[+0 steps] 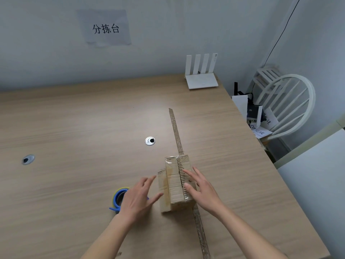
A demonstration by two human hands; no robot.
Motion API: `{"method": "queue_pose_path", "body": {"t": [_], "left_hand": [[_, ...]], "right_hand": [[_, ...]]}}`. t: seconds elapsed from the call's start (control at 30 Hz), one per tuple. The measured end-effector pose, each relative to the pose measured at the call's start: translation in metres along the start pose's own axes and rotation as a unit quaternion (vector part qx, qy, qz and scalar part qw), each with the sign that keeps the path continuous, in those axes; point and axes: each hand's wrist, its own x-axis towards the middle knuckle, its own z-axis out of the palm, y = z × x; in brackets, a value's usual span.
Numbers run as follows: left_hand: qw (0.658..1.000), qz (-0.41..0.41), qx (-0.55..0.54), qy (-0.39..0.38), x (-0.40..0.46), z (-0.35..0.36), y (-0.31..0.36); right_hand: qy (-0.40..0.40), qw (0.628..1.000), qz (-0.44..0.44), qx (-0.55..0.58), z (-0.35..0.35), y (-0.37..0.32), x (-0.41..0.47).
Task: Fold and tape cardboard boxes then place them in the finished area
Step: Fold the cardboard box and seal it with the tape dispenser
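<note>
**Box flaps closed, tape strip waiting**

The box (175,184) sat on the table (74,118) directly in front of me, near the right edge, its top flaps folded in and meeting along a centre seam. I had both hands at it with fingers straight and spread, gripping nothing. My right hand (202,191) lay on the right flap, fingertips near the seam; I judge this was to hold the flap down until tape went on. My left hand (139,197) hovered just beside the left wall, probably to steady the box or press in the loose side flap there. Contact on that side could not be confirmed.

A long tape strip (176,131) ran under or along the box, in line with the seam, extending away from me and back toward me. I judge it was laid there to wrap over the seam. Its near end was cut off by the frame.

The tape roll (119,198) lay just left of the box, partly hidden behind my left hand. The finished area could not be identified.
</note>
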Motion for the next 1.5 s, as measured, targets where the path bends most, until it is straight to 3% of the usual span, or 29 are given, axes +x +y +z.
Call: {"method": "queue_pose_path", "body": {"t": [0.17, 0.27, 0.4, 0.57, 0.73, 0.8, 1.03, 1.17, 1.27, 1.33, 1.43, 1.5], "left_hand": [[0.984, -0.136, 0.091, -0.069, -0.028, 0.015, -0.04], [0.975, -0.155, 0.104, -0.117, -0.035, 0.033, -0.043], [0.978, -0.16, 0.067, -0.114, -0.03, 0.039, -0.044], [0.99, -0.116, -0.057, -0.05, -0.032, 0.008, -0.047], [0.994, -0.061, -0.094, -0.015, -0.026, -0.062, -0.031], [0.994, -0.045, -0.099, -0.007, -0.027, -0.087, -0.024], [0.997, -0.015, -0.071, 0.023, -0.028, -0.153, -0.007], [0.999, -0.013, -0.002, 0.04, -0.021, -0.169, 0.011], [0.998, -0.02, 0.014, 0.057, -0.017, -0.157, 0.036], [1.0, -0.011, 0.01, 0.013, -0.019, -0.14, 0.042], [0.999, 0.007, 0.036, -0.035, -0.023, -0.124, 0.032], [0.998, 0.022, 0.045, -0.048, -0.02, -0.121, 0.026]], "right_hand": [[0.014, 1.0, 0.0, -0.016, 0.003, -0.003, 0.0], [0.027, 0.999, 0.004, -0.027, 0.005, -0.003, -0.003], [0.035, 0.999, 0.0, -0.04, 0.006, -0.003, -0.006], [0.043, 0.994, -0.053, -0.089, 0.009, -0.029, 0.001], [-0.103, 0.992, -0.074, -0.026, 0.018, -0.091, 0.025], [-0.127, 0.989, -0.07, 0.002, 0.022, -0.113, 0.028], [-0.038, 0.992, -0.09, 0.076, 0.011, -0.166, 0.028], [-0.001, 0.995, -0.051, 0.091, -0.01, -0.175, 0.026], [-0.022, 0.997, 0.001, 0.07, -0.025, -0.16, 0.015], [-0.021, 0.998, 0.048, 0.027, -0.04, -0.128, 0.004], [0.048, 0.987, 0.152, 0.015, -0.075, -0.065, -0.022], [0.025, 0.984, 0.178, 0.012, -0.087, -0.038, -0.037]]}}
